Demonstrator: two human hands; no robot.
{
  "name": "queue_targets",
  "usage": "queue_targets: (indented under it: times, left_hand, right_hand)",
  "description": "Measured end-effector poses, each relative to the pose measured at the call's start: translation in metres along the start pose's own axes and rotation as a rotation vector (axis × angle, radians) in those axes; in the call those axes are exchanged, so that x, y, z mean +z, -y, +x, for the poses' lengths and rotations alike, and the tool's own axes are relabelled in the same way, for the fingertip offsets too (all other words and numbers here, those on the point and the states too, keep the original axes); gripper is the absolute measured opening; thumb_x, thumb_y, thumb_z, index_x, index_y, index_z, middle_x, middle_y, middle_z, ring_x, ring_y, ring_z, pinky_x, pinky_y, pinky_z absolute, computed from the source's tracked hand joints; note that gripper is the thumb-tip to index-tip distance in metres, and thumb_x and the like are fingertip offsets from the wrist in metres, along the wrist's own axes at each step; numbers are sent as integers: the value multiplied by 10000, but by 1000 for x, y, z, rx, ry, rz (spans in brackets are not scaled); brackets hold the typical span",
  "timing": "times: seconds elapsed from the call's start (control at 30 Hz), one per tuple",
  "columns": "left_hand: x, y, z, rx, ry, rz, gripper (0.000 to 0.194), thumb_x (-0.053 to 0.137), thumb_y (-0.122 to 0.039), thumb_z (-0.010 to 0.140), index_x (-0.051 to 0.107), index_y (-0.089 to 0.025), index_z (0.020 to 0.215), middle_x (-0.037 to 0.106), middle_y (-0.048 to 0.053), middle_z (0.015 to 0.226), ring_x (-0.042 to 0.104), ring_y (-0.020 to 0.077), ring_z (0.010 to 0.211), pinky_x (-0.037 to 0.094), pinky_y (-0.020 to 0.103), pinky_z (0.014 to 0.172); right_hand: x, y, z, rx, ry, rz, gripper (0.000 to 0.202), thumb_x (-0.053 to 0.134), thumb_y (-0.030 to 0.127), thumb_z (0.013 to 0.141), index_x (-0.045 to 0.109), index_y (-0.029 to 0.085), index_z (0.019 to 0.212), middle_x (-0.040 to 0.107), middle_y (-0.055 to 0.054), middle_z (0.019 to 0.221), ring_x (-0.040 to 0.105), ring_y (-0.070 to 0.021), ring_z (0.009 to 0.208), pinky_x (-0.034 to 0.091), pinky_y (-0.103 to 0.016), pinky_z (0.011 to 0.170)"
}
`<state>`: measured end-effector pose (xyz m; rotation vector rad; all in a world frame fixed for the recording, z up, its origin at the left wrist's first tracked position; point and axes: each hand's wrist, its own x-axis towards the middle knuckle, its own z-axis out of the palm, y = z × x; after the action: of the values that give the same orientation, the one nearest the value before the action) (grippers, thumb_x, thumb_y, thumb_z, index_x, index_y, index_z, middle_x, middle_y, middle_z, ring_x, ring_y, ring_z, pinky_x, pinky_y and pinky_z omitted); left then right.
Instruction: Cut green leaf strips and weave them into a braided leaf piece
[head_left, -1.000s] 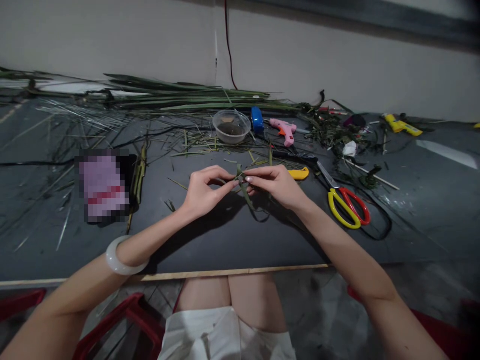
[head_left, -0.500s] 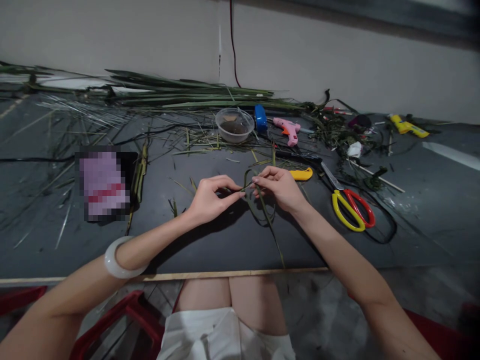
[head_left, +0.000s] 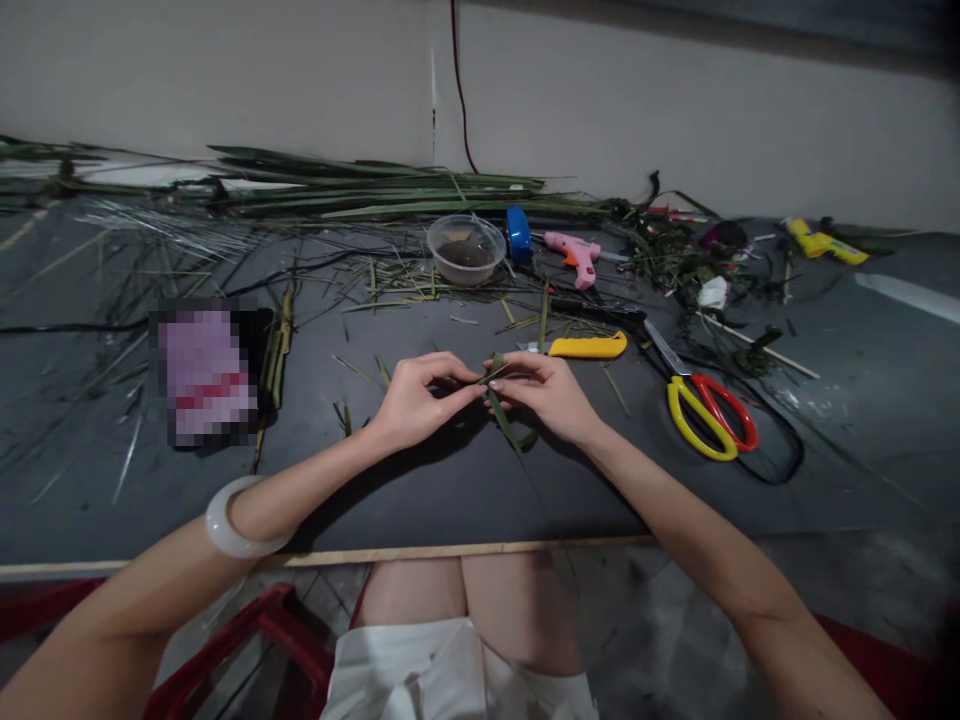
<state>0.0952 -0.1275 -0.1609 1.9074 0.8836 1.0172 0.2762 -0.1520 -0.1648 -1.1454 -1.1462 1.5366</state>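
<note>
Over the middle of the table, my left hand (head_left: 421,398) pinches a green leaf strip (head_left: 507,420) between thumb and forefinger. From the other side my right hand (head_left: 546,392) grips the same strip, its fingertips almost touching the left ones. A short loop of leaf stands up between the fingertips, and the rest hangs below them in a curl with a thin tail. Just beyond my right hand lies a yellow utility knife (head_left: 588,346) with its blade out. The exact fold at the fingertips is too small to make out.
Scissors (head_left: 702,415) with red and yellow handles lie to the right. Farther back are a clear plastic bowl (head_left: 466,250), blue tape roll (head_left: 518,235), pink glue gun (head_left: 573,257) and long green leaves (head_left: 390,187). A pixelated purple object (head_left: 204,370) sits at left.
My right hand has moved slightly left and down, closer to my left hand. The wide leaf loop is drawn smaller, and more of the utility knife shows.
</note>
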Motion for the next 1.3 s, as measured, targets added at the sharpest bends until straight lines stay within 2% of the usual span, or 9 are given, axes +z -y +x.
queue_targets:
  times: [0.1,0.27,0.4,0.53,0.67,0.77,0.9,1.07,1.3]
  left_hand:
    - [-1,0,1,-9,-12,10,126,672,-266,742,695,-143,729,664,39,716,604,105,629,471,193,560]
    - [-3,0,2,-42,-74,30,124,674,-266,727,694,-144,720,673,46,729,614,120,661,489,201,570]
    - [-4,-1,3,-50,-114,72,120,669,-267,725,690,-149,712,669,42,720,611,123,669,495,203,570]
    - [-4,-1,3,-46,-142,73,106,671,-247,725,687,-142,716,661,39,724,603,114,668,504,203,590]
    - [-5,0,4,-58,-210,67,110,672,-240,724,681,-132,710,657,41,726,598,110,671,509,200,600]
    - [-5,0,4,-62,-224,62,111,672,-240,723,679,-130,708,655,39,725,597,109,666,511,200,597]
    - [-3,-1,3,-37,-119,53,110,676,-248,725,682,-139,713,656,35,719,604,109,650,507,197,583]
    - [-2,-4,0,13,-23,57,106,673,-249,733,683,-143,723,671,38,721,614,112,635,502,202,585]
    - [-3,-3,1,19,16,69,105,661,-257,750,687,-156,750,676,34,737,621,115,653,496,203,594]
  right_hand:
    - [1,0,-1,-34,-37,-22,298,783,303,573,626,192,800,647,24,755,620,-105,708,520,-238,674]
    - [-6,3,-3,61,137,-96,231,736,353,650,676,172,780,650,13,726,593,-86,669,492,-210,654]
    - [-16,6,-1,105,172,-25,270,726,400,668,704,158,786,688,-21,742,620,-99,654,501,-217,627]
    - [-30,17,0,200,208,72,299,755,419,633,697,137,714,678,-28,624,616,-102,542,501,-207,534]
    - [-46,31,-1,269,202,84,315,764,409,627,679,138,764,636,-1,515,555,-84,410,445,-166,386]
    - [-47,33,0,229,90,74,310,793,378,588,633,146,720,628,10,495,523,-70,375,403,-144,337]
    - [-28,21,2,48,-38,50,310,795,367,574,578,160,653,677,-12,593,571,-88,439,474,-185,402]
    - [-8,2,4,-177,-120,-76,183,781,308,592,665,178,648,676,2,625,567,-83,498,497,-217,506]
    - [-5,0,3,-133,-67,-121,191,738,299,623,699,179,767,701,-9,741,641,-125,671,531,-290,717]
